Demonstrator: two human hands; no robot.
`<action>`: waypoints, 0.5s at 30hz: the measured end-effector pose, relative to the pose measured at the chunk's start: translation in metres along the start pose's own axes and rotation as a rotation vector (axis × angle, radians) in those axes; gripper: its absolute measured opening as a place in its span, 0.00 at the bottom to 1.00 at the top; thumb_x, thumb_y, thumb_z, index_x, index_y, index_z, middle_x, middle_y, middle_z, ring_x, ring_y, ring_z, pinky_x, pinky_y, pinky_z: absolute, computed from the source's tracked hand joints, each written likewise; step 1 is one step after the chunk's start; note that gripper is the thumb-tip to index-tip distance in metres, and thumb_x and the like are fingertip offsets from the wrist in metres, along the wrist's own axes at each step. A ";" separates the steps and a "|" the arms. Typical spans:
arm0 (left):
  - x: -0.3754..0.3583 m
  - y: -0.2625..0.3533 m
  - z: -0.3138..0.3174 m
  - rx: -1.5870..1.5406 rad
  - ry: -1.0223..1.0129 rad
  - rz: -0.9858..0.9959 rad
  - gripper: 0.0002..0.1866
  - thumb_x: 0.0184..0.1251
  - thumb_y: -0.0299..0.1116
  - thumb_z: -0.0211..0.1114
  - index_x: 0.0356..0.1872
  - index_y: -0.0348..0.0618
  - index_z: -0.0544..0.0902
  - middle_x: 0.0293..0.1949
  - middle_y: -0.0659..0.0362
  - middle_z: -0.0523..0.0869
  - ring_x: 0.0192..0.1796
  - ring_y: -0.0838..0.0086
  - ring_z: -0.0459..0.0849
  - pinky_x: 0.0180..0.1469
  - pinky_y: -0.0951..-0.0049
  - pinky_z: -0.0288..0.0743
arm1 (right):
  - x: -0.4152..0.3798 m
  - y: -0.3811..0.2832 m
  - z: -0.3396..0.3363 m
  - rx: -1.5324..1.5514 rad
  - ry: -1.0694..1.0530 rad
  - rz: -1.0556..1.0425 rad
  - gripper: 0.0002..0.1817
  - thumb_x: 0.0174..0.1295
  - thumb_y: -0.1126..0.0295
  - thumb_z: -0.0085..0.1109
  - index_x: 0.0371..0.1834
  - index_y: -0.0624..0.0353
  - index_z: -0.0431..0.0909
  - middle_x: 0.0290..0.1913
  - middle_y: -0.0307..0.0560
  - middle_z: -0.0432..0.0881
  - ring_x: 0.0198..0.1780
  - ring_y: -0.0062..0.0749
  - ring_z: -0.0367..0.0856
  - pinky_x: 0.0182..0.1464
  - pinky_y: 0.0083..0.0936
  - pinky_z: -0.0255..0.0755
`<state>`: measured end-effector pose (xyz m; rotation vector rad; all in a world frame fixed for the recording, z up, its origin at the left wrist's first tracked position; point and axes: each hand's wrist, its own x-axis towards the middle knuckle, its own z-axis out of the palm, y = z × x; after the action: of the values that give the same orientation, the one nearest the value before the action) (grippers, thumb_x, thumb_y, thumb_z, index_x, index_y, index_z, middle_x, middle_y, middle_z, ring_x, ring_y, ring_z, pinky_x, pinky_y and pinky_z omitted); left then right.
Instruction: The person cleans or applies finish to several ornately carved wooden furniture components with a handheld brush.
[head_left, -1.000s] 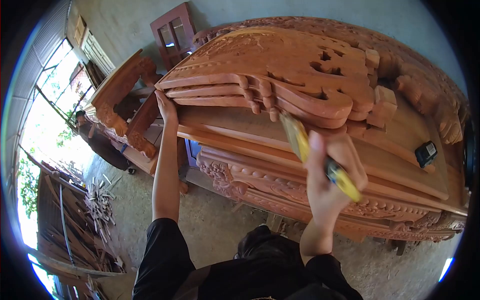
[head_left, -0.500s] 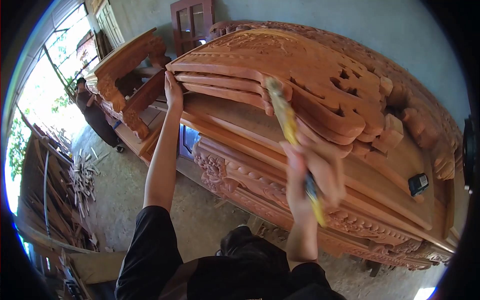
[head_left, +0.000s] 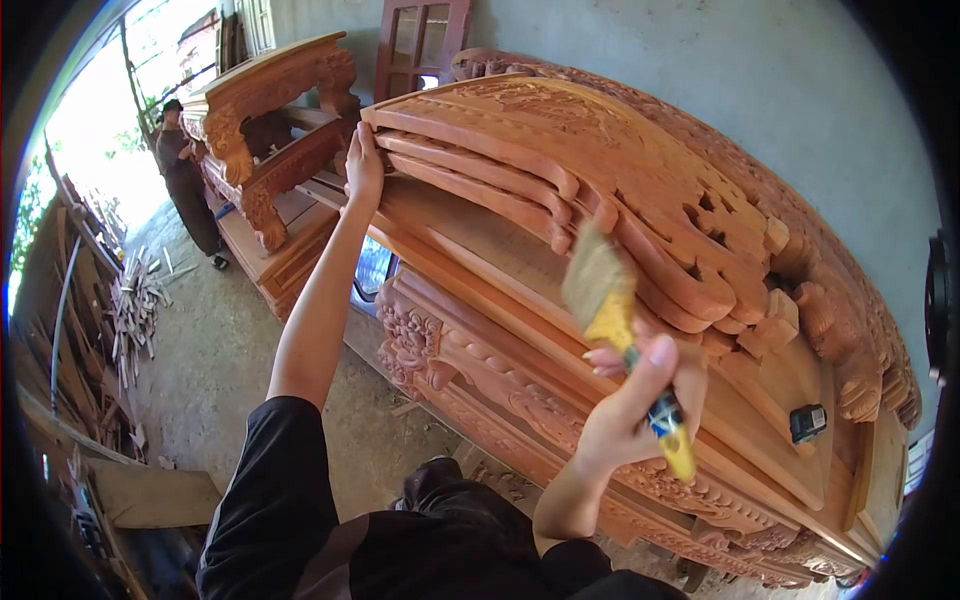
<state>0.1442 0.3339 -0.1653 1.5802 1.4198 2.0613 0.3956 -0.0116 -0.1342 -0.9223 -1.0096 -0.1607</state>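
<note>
A yellow-handled paintbrush [head_left: 612, 318] is gripped in my right hand [head_left: 645, 405], its wide pale bristles pointing up beside the curved edge of the carved wooden panels. Those panels [head_left: 480, 134] lie stacked on a large carved wooden piece of furniture [head_left: 480, 345]. My left hand [head_left: 364, 168] rests at the left end of the stack, fingers up against the corner of the top panel. Scrolls and cut-out holes show on the right part of that panel.
A small black device [head_left: 808, 424] lies on the wooden surface at right. Another person [head_left: 185, 185] stands at far left beside a carved table [head_left: 262, 110]. Wood scraps [head_left: 140, 305] litter the floor, and a brown window frame [head_left: 420, 50] leans on the wall.
The brush has come back from the panel edge toward me, and its bristles now show broadside. My left hand stays at the panel corner while the whole view has shifted slightly.
</note>
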 end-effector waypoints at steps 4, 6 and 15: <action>0.003 -0.004 0.000 -0.038 -0.023 -0.016 0.34 0.81 0.62 0.37 0.55 0.41 0.80 0.43 0.44 0.86 0.48 0.52 0.84 0.56 0.57 0.73 | 0.000 0.020 0.002 -0.044 -0.028 -0.054 0.13 0.76 0.72 0.54 0.32 0.68 0.74 0.26 0.53 0.83 0.17 0.23 0.78 0.20 0.15 0.66; 0.004 -0.012 0.003 -0.037 -0.004 -0.005 0.34 0.81 0.62 0.37 0.55 0.41 0.80 0.43 0.44 0.86 0.47 0.52 0.85 0.55 0.57 0.74 | -0.002 0.015 -0.004 -0.121 -0.179 0.091 0.12 0.77 0.71 0.52 0.36 0.70 0.73 0.25 0.52 0.83 0.18 0.24 0.79 0.21 0.17 0.68; 0.002 -0.001 -0.001 -0.034 -0.026 -0.061 0.34 0.82 0.62 0.36 0.55 0.45 0.81 0.45 0.44 0.87 0.48 0.50 0.86 0.54 0.56 0.74 | -0.005 -0.001 -0.011 -0.155 -0.095 -0.082 0.14 0.77 0.69 0.53 0.40 0.73 0.75 0.33 0.62 0.85 0.18 0.27 0.80 0.17 0.16 0.70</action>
<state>0.1418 0.3348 -0.1652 1.5256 1.3982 2.0127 0.3999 -0.0220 -0.1396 -1.0375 -1.1351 -0.2688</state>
